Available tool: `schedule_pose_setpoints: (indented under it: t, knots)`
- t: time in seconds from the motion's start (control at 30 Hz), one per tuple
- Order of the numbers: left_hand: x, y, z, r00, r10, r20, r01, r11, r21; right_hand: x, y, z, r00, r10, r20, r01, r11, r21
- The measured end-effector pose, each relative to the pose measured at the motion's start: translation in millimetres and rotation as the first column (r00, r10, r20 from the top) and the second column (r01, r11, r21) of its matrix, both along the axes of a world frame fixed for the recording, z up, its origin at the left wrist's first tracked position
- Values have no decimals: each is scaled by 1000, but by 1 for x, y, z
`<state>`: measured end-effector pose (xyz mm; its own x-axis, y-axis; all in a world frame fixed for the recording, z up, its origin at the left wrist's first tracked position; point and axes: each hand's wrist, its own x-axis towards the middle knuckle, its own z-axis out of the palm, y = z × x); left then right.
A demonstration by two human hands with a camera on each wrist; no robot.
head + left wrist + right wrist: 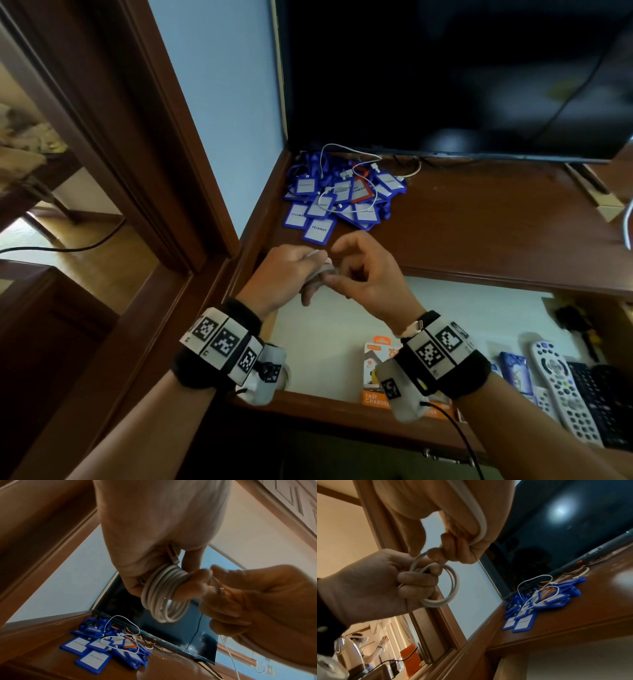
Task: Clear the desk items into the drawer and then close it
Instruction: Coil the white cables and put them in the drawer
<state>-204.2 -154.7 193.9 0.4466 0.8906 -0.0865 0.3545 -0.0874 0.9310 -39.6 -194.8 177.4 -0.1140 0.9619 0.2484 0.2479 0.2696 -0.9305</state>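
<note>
- Your left hand (286, 270) holds the coiled white cable (164, 595); its fingers (418, 580) are curled round the loops, above the front left corner of the worktop (479, 233).
- Your right hand (363, 274) pinches the free end of this cable, fingers pressed together (the end runs across your palm).
- The blue badge holders (342, 198) lie piled at the back left corner, a thin white cord (349, 154) on top.
- The drawer (325, 329) stands open below the front edge, with remote controls (565, 387) inside.
</note>
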Motion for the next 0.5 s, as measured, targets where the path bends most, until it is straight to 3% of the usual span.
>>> schedule_pose_setpoints:
  t: [0.1, 0.2, 0.27, 0.37, 0.5]
  knots:
    - [3, -3, 4, 1000, -19, -9, 19, 999, -31, 3, 2, -2, 993, 60, 102, -60, 998, -11]
    - [4, -4, 4, 997, -54, 46, 60, 990, -128, 1, 5, -2, 955, 17, 297, -30, 999, 41]
    - [3, -4, 3, 996, -52, 77, 67, 976, -205, 0, 6, -1, 936, 26, 351, -43, 998, 41]
    - [4, -4, 0, 997, -42, 69, 56, 974, -220, 0, 4, -3, 948, 42, 316, -31, 999, -41]
    - [-1, 0, -7, 998, -34, 44, 38, 994, -99, 2, 2, -9, 989, 3, 151, 26, 981, -190]
